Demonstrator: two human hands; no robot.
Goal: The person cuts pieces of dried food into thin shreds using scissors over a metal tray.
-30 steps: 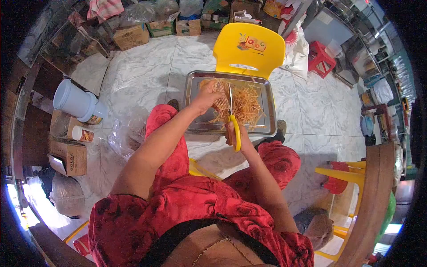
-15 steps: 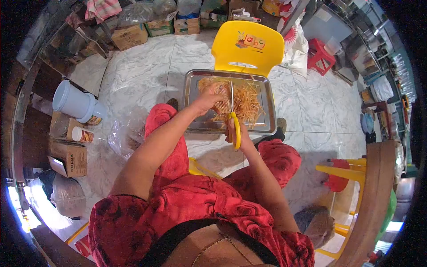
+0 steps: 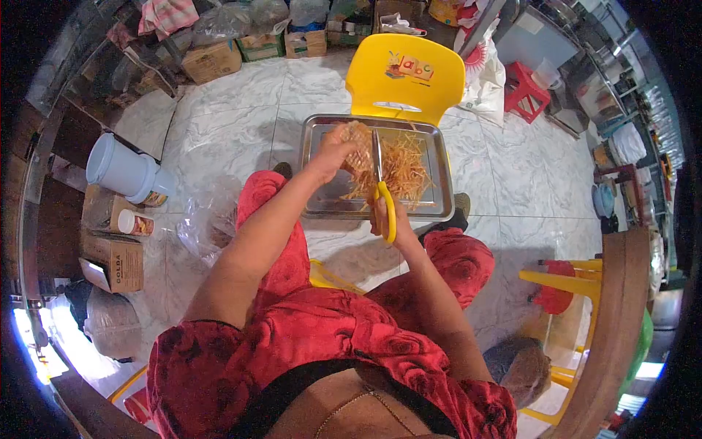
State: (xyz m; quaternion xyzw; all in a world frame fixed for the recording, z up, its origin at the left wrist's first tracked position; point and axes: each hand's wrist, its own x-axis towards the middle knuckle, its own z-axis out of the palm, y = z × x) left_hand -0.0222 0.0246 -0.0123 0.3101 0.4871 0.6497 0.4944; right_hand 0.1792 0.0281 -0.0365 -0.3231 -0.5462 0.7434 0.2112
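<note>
Over a metal tray (image 3: 319,203), just in front of the yellow chair (image 3: 406,77), both of the person's hands are at work; the left hand (image 3: 333,155) has its grip closed on a brown, rough-textured piece (image 3: 357,148), held above the left part of the tray; the right hand (image 3: 379,219) has its grip wrapped around the yellow handles of the scissors (image 3: 386,194), whose blades point away from the person, close beside the brown piece; how far the blades are parted, I cannot tell. To the right of the blades, a loose heap of thin, light-brown strips (image 3: 407,170) lies in the tray, some strips reaching toward its near edge; the person's knees, in red patterned trousers (image 3: 453,267), stand apart on the near side of the tray; on the marbled floor (image 3: 234,110), off to the left, are a clear plastic bag (image 3: 203,223), a pale blue bucket (image 3: 113,162) and a cardboard box (image 3: 126,265).
</note>
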